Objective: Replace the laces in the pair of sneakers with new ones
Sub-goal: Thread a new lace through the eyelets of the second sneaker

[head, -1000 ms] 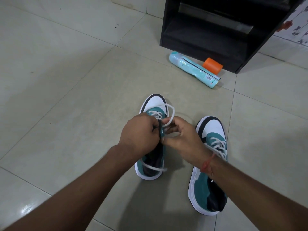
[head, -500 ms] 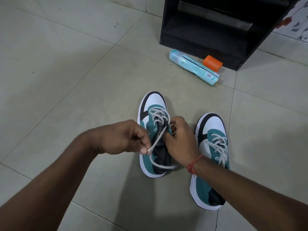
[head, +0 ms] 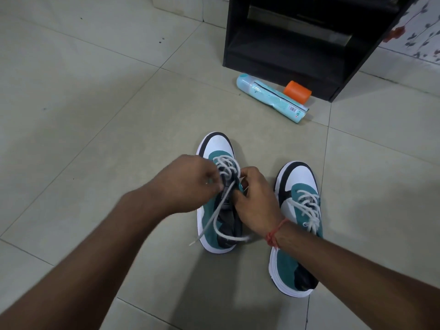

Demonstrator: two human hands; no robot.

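Hands (head: 190, 181) (head: 256, 198) seemingly pinch the woven white lace (head: 215, 216) over the teal suede sneaker (head: 209, 210).

Both forearms reach in from the bottom edge and meet mid-frame. The left hand (head: 190, 181) comes from the lower left, back of the hand up, blurred, fingers curled down and pinching at the tips. The right hand (head: 256, 201) faces it, fingers bent inward, thumb tucked toward the left fingertips, a red thread (head: 276, 232) round its wrist
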